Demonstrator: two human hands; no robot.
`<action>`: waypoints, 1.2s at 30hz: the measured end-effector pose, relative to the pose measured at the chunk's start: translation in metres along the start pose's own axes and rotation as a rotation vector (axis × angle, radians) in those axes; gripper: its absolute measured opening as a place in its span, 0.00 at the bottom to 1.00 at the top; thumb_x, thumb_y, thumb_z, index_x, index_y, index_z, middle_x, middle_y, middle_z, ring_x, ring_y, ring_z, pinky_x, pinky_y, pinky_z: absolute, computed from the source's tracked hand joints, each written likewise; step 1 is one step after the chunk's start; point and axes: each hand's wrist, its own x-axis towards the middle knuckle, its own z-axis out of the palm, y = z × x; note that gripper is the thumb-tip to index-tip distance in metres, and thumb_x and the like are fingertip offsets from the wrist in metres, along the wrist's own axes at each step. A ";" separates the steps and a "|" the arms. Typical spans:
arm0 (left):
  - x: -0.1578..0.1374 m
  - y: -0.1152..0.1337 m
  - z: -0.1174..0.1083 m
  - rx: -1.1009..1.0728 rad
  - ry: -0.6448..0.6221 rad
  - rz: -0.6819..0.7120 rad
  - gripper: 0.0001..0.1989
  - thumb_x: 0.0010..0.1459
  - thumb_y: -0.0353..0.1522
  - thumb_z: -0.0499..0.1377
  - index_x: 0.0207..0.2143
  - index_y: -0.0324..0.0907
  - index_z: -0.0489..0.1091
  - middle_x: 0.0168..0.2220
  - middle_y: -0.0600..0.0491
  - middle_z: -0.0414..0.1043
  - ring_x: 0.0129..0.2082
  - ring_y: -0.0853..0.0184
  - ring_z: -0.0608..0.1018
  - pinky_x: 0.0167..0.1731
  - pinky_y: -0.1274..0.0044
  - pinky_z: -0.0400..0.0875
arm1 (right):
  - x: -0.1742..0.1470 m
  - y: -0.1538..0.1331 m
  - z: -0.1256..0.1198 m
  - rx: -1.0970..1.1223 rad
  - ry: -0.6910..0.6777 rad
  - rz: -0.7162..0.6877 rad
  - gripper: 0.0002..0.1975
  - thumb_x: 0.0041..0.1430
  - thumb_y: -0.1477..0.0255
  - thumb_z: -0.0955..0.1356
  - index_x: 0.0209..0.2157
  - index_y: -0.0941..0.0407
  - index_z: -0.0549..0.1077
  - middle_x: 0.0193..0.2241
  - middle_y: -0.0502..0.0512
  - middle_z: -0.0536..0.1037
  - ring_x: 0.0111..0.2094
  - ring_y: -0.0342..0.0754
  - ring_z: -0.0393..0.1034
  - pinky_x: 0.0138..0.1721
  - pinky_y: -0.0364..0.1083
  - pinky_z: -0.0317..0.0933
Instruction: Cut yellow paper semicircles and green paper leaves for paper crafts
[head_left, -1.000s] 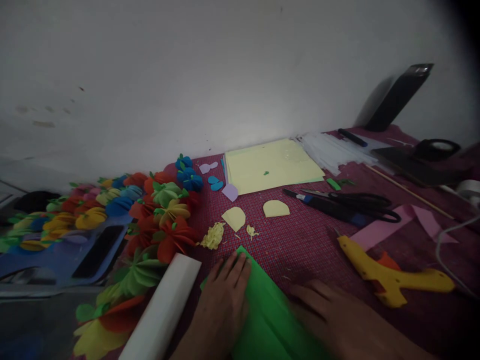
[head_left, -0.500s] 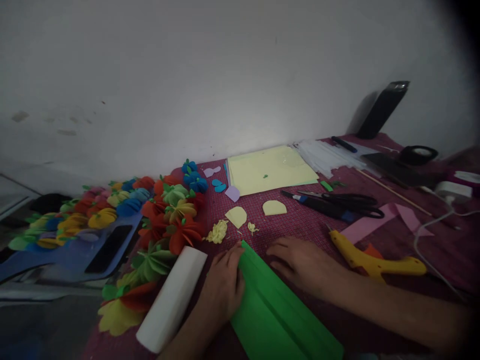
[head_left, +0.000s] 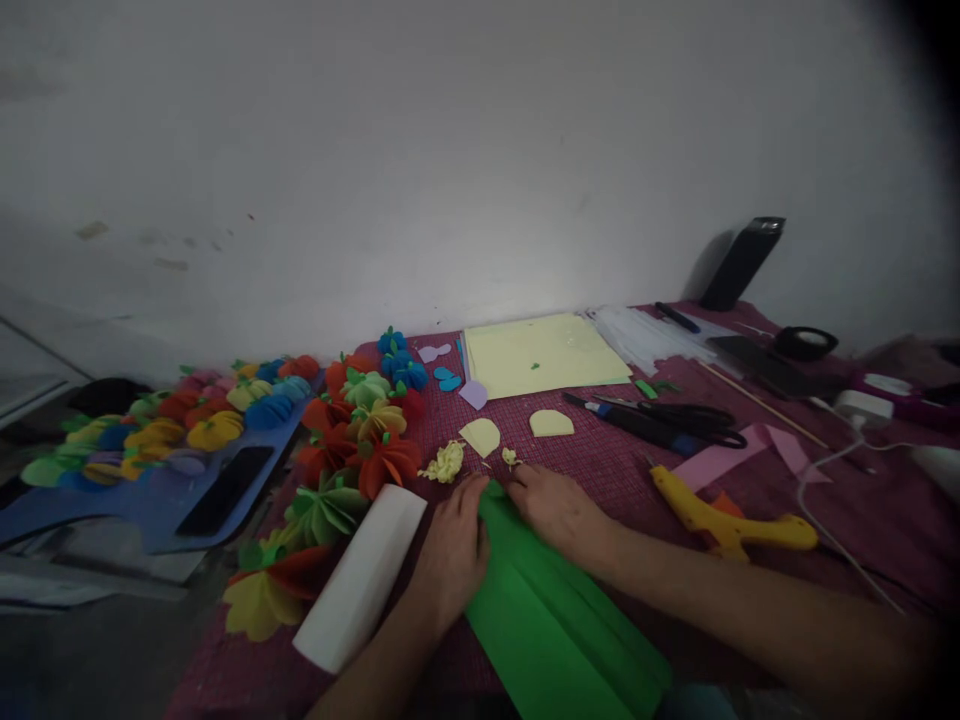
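Note:
A long green folded paper (head_left: 555, 620) lies on the table in front of me, with lengthwise creases and its far end narrow. My left hand (head_left: 452, 548) grips its left edge near that far end, fingers closed together. On the opposite side, my right hand (head_left: 561, 508) has its fingers closed at the top right edge of the same paper. Just beyond the fingers lie yellow crumpled scraps (head_left: 444, 462) and a yellow rounded paper cutout (head_left: 480, 436). A white paper roll (head_left: 361, 580) rests beside my left forearm.
Colourful paper flowers (head_left: 386, 465) crowd the left side, with more on a blue board (head_left: 150, 520) holding a black phone (head_left: 225, 492). Yellow sheets (head_left: 547, 355) lie near the wall. To the right are scissors (head_left: 697, 420), a yellow glue gun (head_left: 731, 520) and a black bottle (head_left: 742, 264).
My right hand has moved left from the table onto the green paper's far right edge. My left hand stays on the left edge. The camera view has shifted slightly.

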 end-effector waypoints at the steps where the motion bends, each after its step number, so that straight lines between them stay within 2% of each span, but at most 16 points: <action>1: 0.000 0.000 0.000 0.010 -0.001 0.005 0.26 0.52 0.21 0.46 0.55 0.38 0.55 0.55 0.44 0.61 0.55 0.63 0.63 0.52 0.66 0.61 | -0.001 0.000 -0.001 -0.012 0.004 0.007 0.08 0.58 0.79 0.62 0.32 0.60 0.73 0.31 0.56 0.74 0.33 0.48 0.69 0.31 0.43 0.59; 4: 0.001 0.001 -0.002 0.084 -0.020 0.034 0.26 0.52 0.21 0.47 0.55 0.38 0.56 0.57 0.44 0.58 0.55 0.62 0.62 0.51 0.67 0.61 | -0.006 0.008 -0.008 -0.038 0.025 0.063 0.09 0.59 0.76 0.61 0.31 0.59 0.72 0.29 0.55 0.74 0.30 0.47 0.69 0.29 0.43 0.58; 8: 0.007 0.006 -0.008 0.280 -0.104 0.100 0.24 0.53 0.21 0.47 0.53 0.40 0.60 0.58 0.43 0.56 0.56 0.60 0.62 0.51 0.65 0.60 | -0.019 0.036 -0.023 -0.064 0.066 0.187 0.12 0.61 0.73 0.58 0.31 0.58 0.72 0.31 0.56 0.75 0.31 0.47 0.70 0.29 0.43 0.58; 13: 0.025 0.020 -0.017 0.369 -0.227 0.395 0.22 0.57 0.23 0.46 0.54 0.43 0.59 0.54 0.49 0.63 0.56 0.64 0.62 0.55 0.68 0.51 | -0.039 0.068 -0.029 -0.086 0.056 0.265 0.14 0.59 0.71 0.59 0.29 0.59 0.73 0.29 0.57 0.76 0.30 0.49 0.71 0.31 0.45 0.59; 15: 0.032 0.024 -0.018 0.395 -0.252 0.480 0.20 0.59 0.24 0.46 0.53 0.43 0.60 0.50 0.50 0.68 0.52 0.65 0.66 0.54 0.69 0.51 | -0.045 0.074 -0.028 -0.086 0.064 0.275 0.13 0.59 0.71 0.59 0.32 0.59 0.74 0.30 0.58 0.76 0.32 0.50 0.71 0.33 0.46 0.59; 17: 0.038 0.025 -0.016 0.445 -0.274 0.510 0.17 0.59 0.25 0.47 0.50 0.42 0.62 0.45 0.50 0.70 0.47 0.64 0.69 0.51 0.69 0.54 | -0.052 0.074 -0.029 -0.072 0.081 0.298 0.13 0.59 0.71 0.59 0.35 0.58 0.74 0.33 0.59 0.76 0.35 0.51 0.71 0.35 0.46 0.59; 21: 0.043 0.023 -0.010 0.485 -0.331 0.479 0.11 0.59 0.27 0.49 0.42 0.41 0.67 0.38 0.49 0.72 0.40 0.62 0.71 0.45 0.69 0.57 | -0.071 0.057 -0.032 0.061 0.117 0.318 0.14 0.59 0.67 0.60 0.40 0.57 0.73 0.34 0.59 0.76 0.37 0.52 0.70 0.38 0.48 0.60; 24: 0.042 0.022 -0.011 0.457 -0.333 0.396 0.09 0.59 0.28 0.49 0.33 0.41 0.68 0.33 0.49 0.72 0.38 0.61 0.72 0.42 0.68 0.58 | -0.087 0.034 -0.031 0.285 0.119 0.210 0.17 0.57 0.62 0.62 0.44 0.55 0.71 0.38 0.57 0.77 0.39 0.51 0.70 0.40 0.47 0.60; 27: 0.042 0.026 -0.015 0.440 -0.322 0.344 0.10 0.59 0.29 0.48 0.31 0.40 0.68 0.32 0.49 0.71 0.36 0.61 0.72 0.40 0.69 0.59 | -0.096 0.018 -0.027 0.332 0.065 0.181 0.19 0.51 0.64 0.66 0.45 0.56 0.71 0.38 0.58 0.76 0.40 0.54 0.70 0.40 0.48 0.60; 31: 0.043 0.028 -0.021 0.388 -0.323 0.300 0.09 0.59 0.29 0.48 0.32 0.40 0.67 0.31 0.49 0.72 0.34 0.62 0.72 0.38 0.70 0.60 | -0.092 0.023 -0.025 0.386 -0.009 0.231 0.13 0.52 0.73 0.63 0.39 0.54 0.74 0.34 0.55 0.78 0.36 0.51 0.71 0.36 0.45 0.59; 36: 0.045 0.021 -0.022 0.262 -0.357 0.243 0.09 0.57 0.30 0.50 0.36 0.40 0.68 0.32 0.50 0.73 0.34 0.63 0.73 0.37 0.73 0.61 | -0.086 0.041 -0.027 0.445 -0.063 0.260 0.10 0.54 0.71 0.61 0.26 0.55 0.74 0.23 0.51 0.76 0.26 0.46 0.69 0.26 0.41 0.52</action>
